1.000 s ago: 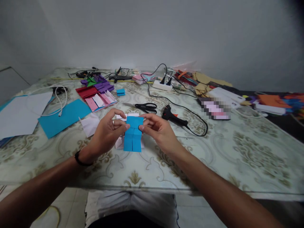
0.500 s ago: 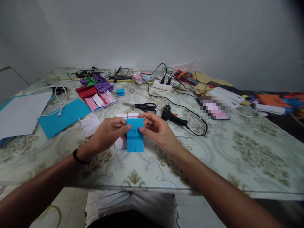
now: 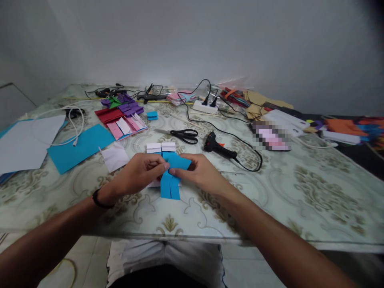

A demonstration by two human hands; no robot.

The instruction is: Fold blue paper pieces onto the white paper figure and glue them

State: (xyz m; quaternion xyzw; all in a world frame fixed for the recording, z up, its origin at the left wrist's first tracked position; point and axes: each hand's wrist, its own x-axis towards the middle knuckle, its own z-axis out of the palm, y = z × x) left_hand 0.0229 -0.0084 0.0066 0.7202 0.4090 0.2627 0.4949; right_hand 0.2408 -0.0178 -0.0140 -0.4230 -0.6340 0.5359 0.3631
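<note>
A folded blue paper (image 3: 170, 188) with a slit down its lower part is held between both hands near the table's middle. My left hand (image 3: 147, 170) pinches its left side with thumb and fingers. On the right side, my right hand (image 3: 196, 170) grips the paper, its thumb on the front face and its other fingers behind. The paper's top right corner sticks out toward the right hand. Beneath and behind it lies a folded white paper piece (image 3: 154, 148), partly covered.
Black scissors (image 3: 184, 135) and a black glue gun (image 3: 220, 149) lie beyond the hands. A blue sheet (image 3: 82, 148), a white sheet (image 3: 30, 146) and folded pink paper (image 3: 127, 127) are at the left. A power strip (image 3: 205, 107) sits at the back.
The blue paper has opened out and tilted, its upper part now spreading to the right. Both hands have moved slightly toward me, and more of the white piece shows behind.
</note>
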